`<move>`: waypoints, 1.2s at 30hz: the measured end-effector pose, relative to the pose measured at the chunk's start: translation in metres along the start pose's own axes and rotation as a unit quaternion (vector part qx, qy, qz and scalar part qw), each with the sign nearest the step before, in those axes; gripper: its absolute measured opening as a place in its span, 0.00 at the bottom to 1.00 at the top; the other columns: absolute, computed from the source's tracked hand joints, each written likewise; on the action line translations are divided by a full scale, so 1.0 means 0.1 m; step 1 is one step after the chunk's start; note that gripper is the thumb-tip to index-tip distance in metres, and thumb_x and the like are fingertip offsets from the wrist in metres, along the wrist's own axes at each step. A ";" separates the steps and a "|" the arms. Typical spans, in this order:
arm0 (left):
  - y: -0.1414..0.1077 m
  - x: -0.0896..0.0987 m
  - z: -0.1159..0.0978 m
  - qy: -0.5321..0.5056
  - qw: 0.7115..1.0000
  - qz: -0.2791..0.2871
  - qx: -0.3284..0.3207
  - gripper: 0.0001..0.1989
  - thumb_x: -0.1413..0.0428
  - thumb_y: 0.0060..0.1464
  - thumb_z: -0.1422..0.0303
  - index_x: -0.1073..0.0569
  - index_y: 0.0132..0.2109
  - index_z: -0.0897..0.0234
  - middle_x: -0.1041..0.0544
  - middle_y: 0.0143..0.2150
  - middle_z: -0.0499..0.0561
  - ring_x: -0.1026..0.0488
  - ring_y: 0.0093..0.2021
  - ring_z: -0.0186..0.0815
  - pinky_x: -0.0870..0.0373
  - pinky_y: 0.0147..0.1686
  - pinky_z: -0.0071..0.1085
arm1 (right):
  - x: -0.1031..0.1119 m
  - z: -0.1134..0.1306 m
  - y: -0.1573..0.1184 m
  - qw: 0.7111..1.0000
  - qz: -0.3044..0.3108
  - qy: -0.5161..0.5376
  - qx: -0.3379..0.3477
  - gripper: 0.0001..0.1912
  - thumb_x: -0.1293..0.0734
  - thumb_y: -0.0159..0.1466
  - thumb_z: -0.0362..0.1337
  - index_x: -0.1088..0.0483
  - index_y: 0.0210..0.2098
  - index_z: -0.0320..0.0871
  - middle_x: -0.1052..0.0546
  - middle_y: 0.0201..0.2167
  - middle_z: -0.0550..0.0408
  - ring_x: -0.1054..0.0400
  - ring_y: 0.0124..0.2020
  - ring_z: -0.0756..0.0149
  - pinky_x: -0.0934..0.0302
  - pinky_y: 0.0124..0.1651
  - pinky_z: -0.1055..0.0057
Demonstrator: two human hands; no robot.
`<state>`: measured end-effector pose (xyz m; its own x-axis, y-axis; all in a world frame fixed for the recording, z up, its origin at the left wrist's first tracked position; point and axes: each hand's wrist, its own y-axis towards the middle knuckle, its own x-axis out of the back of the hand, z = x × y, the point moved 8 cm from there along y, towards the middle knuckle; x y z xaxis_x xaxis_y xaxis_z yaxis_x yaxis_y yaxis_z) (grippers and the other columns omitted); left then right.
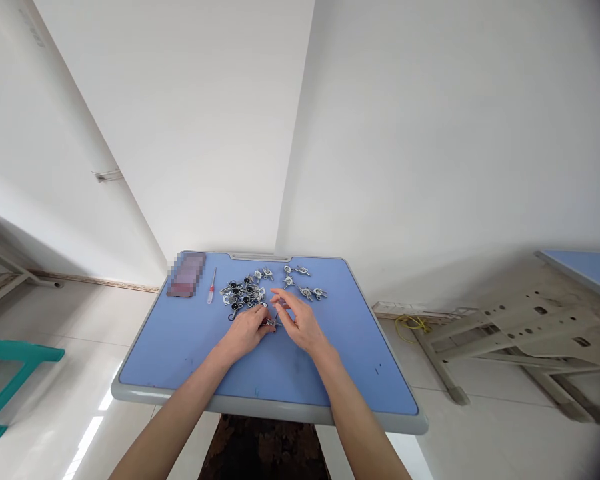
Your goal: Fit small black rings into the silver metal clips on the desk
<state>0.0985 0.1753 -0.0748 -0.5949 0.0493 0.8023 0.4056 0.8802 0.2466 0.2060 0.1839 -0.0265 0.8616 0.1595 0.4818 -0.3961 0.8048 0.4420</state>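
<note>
Blue desktop (190, 357) stands against a white wall (430, 133). Left hand (249, 330) grips a small metal part (270, 323) between thumb and fingers, just above or on the desktop near its middle. Right hand (300, 321) is beside it, thumb and forefinger slightly parted; whether they hold a piece cannot be told. Beyond the left hand lies a pile of metal parts with black discs (236, 291); farther right, loose metal pieces (306, 293). Left of the pile: screwdriver (211, 288), then a partly blurred flat object (190, 275). Green stool (17, 360) stands on the floor, left
</note>
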 end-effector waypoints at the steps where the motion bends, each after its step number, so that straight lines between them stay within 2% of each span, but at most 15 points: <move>1: 0.00 0.00 0.00 0.000 1.000 -0.002 0.000 0.04 0.45 0.56 0.69 0.34 0.36 0.63 0.28 0.37 0.50 0.29 0.34 0.36 0.35 0.33 0.30 | 0.01 0.01 0.00 1.000 -0.009 -0.019 0.012 0.16 0.42 0.66 0.38 0.35 0.53 0.48 0.29 0.43 0.49 0.32 0.39 0.62 0.32 0.41 0.63; 5: 0.00 0.00 -0.01 -0.001 1.000 -0.002 0.006 0.04 0.45 0.57 0.69 0.34 0.36 0.63 0.27 0.37 0.50 0.29 0.34 0.36 0.35 0.33 0.30 | 0.04 0.02 0.03 0.998 -0.055 -0.034 0.028 0.14 0.40 0.65 0.37 0.32 0.50 0.49 0.32 0.37 0.51 0.34 0.34 0.64 0.33 0.38 0.65; 8: 0.01 0.00 -0.01 -0.005 1.000 -0.004 0.003 0.04 0.45 0.56 0.70 0.34 0.36 0.64 0.27 0.36 0.50 0.29 0.34 0.36 0.35 0.33 0.30 | 0.02 0.01 0.04 0.997 -0.067 -0.015 0.018 0.14 0.40 0.65 0.36 0.32 0.50 0.50 0.33 0.32 0.54 0.35 0.33 0.65 0.34 0.39 0.64; 16: 0.00 0.01 0.00 -0.018 1.000 -0.008 0.003 0.04 0.45 0.56 0.70 0.34 0.36 0.63 0.28 0.36 0.49 0.30 0.34 0.35 0.35 0.33 0.30 | -0.03 -0.02 0.03 0.999 -0.029 0.026 -0.007 0.18 0.43 0.65 0.34 0.33 0.53 0.50 0.29 0.34 0.54 0.33 0.34 0.66 0.34 0.37 0.67; 22: 0.01 0.02 0.00 -0.010 1.000 -0.008 0.007 0.04 0.45 0.56 0.70 0.34 0.38 0.63 0.28 0.36 0.50 0.29 0.35 0.36 0.34 0.34 0.31 | -0.07 -0.05 0.02 0.999 0.000 0.038 -0.010 0.18 0.47 0.68 0.35 0.38 0.56 0.48 0.26 0.34 0.54 0.31 0.36 0.66 0.34 0.41 0.66; 25: 0.01 0.01 0.00 -0.011 1.000 -0.010 0.000 0.03 0.46 0.57 0.70 0.34 0.38 0.63 0.28 0.37 0.50 0.29 0.35 0.36 0.34 0.34 0.31 | -0.03 -0.04 0.02 1.000 -0.013 0.007 -0.011 0.17 0.46 0.68 0.37 0.38 0.55 0.48 0.27 0.38 0.52 0.31 0.38 0.65 0.34 0.40 0.66; 28: 0.00 0.01 0.01 -0.008 1.000 -0.011 0.002 0.04 0.46 0.57 0.69 0.34 0.37 0.63 0.28 0.37 0.50 0.29 0.34 0.36 0.34 0.33 0.31 | 0.01 -0.02 0.02 0.999 -0.029 -0.031 -0.006 0.16 0.42 0.66 0.39 0.36 0.53 0.48 0.30 0.40 0.50 0.33 0.35 0.64 0.34 0.36 0.67; 33: -0.01 0.04 -0.03 -0.023 1.000 0.000 -0.008 0.05 0.46 0.56 0.70 0.32 0.41 0.63 0.28 0.38 0.50 0.29 0.36 0.36 0.33 0.36 0.31 | 0.08 -0.04 0.04 0.996 -0.080 -0.030 -0.001 0.13 0.40 0.65 0.40 0.32 0.48 0.48 0.33 0.33 0.53 0.36 0.30 0.66 0.36 0.33 0.67; 36: -0.02 0.06 -0.04 -0.043 0.999 0.014 -0.012 0.08 0.47 0.55 0.73 0.31 0.44 0.62 0.28 0.39 0.50 0.29 0.36 0.35 0.32 0.37 0.31 | 0.06 -0.07 0.04 0.997 -0.079 -0.027 -0.004 0.14 0.40 0.65 0.40 0.33 0.50 0.49 0.33 0.31 0.55 0.37 0.30 0.66 0.36 0.34 0.67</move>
<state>0.0969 0.1721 -0.0684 -0.6406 0.1153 0.7592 0.4383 0.8667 0.2382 0.2117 0.1924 -0.0268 0.8946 0.0002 0.4468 -0.2547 0.8219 0.5095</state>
